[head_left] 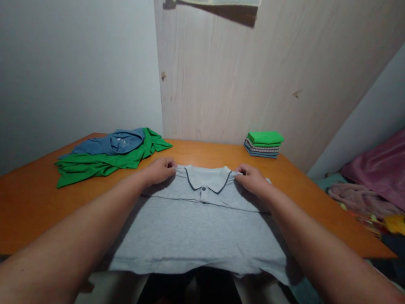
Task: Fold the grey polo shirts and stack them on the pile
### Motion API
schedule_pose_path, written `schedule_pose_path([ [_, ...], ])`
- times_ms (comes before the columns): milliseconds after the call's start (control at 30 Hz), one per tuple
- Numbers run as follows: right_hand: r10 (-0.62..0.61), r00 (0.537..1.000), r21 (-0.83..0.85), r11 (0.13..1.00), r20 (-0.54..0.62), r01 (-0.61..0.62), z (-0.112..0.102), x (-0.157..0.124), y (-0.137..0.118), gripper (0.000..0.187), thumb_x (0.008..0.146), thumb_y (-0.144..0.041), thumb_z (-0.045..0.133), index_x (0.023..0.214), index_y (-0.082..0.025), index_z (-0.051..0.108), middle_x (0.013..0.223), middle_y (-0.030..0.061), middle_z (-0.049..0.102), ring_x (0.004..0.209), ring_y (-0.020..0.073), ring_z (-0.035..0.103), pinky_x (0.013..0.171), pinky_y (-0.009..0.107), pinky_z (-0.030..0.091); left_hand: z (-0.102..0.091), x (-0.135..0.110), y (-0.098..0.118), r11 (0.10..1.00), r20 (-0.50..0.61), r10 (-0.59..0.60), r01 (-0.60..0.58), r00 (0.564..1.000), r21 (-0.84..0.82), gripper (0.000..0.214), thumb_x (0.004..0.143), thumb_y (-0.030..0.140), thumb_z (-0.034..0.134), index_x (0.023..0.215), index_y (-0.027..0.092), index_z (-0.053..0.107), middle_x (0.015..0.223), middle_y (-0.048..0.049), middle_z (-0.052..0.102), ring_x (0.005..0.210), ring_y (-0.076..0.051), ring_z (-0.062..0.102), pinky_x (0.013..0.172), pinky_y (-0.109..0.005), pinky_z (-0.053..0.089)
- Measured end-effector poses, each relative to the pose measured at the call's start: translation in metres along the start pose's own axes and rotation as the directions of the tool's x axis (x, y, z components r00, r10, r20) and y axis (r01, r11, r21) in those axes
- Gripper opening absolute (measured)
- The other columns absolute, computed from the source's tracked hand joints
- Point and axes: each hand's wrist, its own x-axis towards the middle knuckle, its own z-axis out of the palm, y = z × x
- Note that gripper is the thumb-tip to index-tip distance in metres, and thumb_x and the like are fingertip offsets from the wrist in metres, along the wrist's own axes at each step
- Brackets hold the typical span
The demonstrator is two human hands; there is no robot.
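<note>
A light grey polo shirt [195, 228] lies front side up on the orange-brown table, its dark-edged collar [207, 177] toward the far side. A button shows below the collar, and a crosswise fold runs over the chest. My left hand [163, 170] pinches the shirt at the shoulder left of the collar. On the other side of the collar, my right hand [250, 178] pinches the opposite shoulder. The shirt's lower hem hangs past the near table edge. Both sleeves are mostly hidden under the hands and forearms.
On the table's left lie a crumpled green garment [97, 168] and a blue one [112, 142]. A small stack of folded clothes [263, 144] with bright green on top stands at the back right. Walls border the table [202, 154]; pink fabric [391, 160] heaps at right.
</note>
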Motion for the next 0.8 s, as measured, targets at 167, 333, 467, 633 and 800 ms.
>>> schedule_pose_path([
  [167, -0.156, 0.976, 0.138, 0.974, -0.155, 0.177, -0.019, -0.038, -0.011, 0.006, 0.078, -0.025, 0.056, 0.081, -0.022, 0.06, 0.077, 0.0011, 0.062, 0.074, 0.0176, 0.057, 0.067, 0.027, 0.042, -0.015, -0.035, 0.02, 0.991, -0.046, 0.13, -0.13, 0.99, -0.007, 0.017, 0.076, 0.035, 0.059, 0.081, 0.019, 0.06, 0.073, 0.0007, 0.059, 0.069, -0.015, 0.052, 0.063, -0.026, 0.039],
  [333, -0.311, 0.938, 0.036, 0.947, -0.152, 0.32, -0.037, -0.108, -0.02, 0.015, 0.084, -0.027, 0.057, 0.095, -0.023, 0.067, 0.102, 0.0064, 0.072, 0.096, 0.0248, 0.063, 0.088, 0.036, 0.045, -0.026, -0.096, 0.024, 0.974, -0.047, 0.204, -0.198, 0.978, 0.109, 0.019, 0.083, 0.037, 0.058, 0.088, 0.019, 0.064, 0.076, -0.0003, 0.061, 0.072, -0.017, 0.052, 0.068, -0.027, 0.04],
  [467, -0.431, 0.897, -0.082, 0.902, -0.1, 0.424, -0.036, -0.16, -0.012, 0.013, 0.084, -0.023, 0.057, 0.094, -0.026, 0.065, 0.11, 0.0071, 0.072, 0.107, 0.0276, 0.062, 0.095, 0.043, 0.043, -0.025, -0.146, 0.021, 0.911, 0.037, 0.271, -0.268, 0.962, 0.315, 0.017, 0.083, 0.032, 0.058, 0.092, 0.021, 0.067, 0.089, -0.0042, 0.067, 0.088, -0.022, 0.057, 0.085, -0.035, 0.041],
  [633, -0.468, 0.883, -0.154, 0.873, -0.006, 0.462, -0.026, -0.193, 0.004, 0.019, 0.079, -0.016, 0.056, 0.093, -0.026, 0.063, 0.113, 0.0059, 0.071, 0.11, 0.0272, 0.061, 0.096, 0.046, 0.042, -0.016, -0.185, 0.021, 0.856, 0.135, 0.266, -0.298, 0.955, 0.422, 0.012, 0.083, 0.027, 0.054, 0.088, 0.023, 0.065, 0.09, -0.0048, 0.067, 0.09, -0.024, 0.057, 0.089, -0.037, 0.038],
  [800, -0.45, 0.893, -0.176, 0.878, 0.015, 0.446, -0.02, -0.201, -0.001, 0.029, 0.079, -0.017, 0.056, 0.104, -0.026, 0.064, 0.116, 0.0067, 0.07, 0.113, 0.0278, 0.06, 0.101, 0.048, 0.04, -0.005, -0.192, 0.023, 0.882, 0.14, 0.235, -0.271, 0.962, 0.386, 0.022, 0.081, 0.033, 0.059, 0.1, 0.023, 0.065, 0.1, -0.0064, 0.068, 0.098, -0.027, 0.059, 0.091, -0.038, 0.041],
])
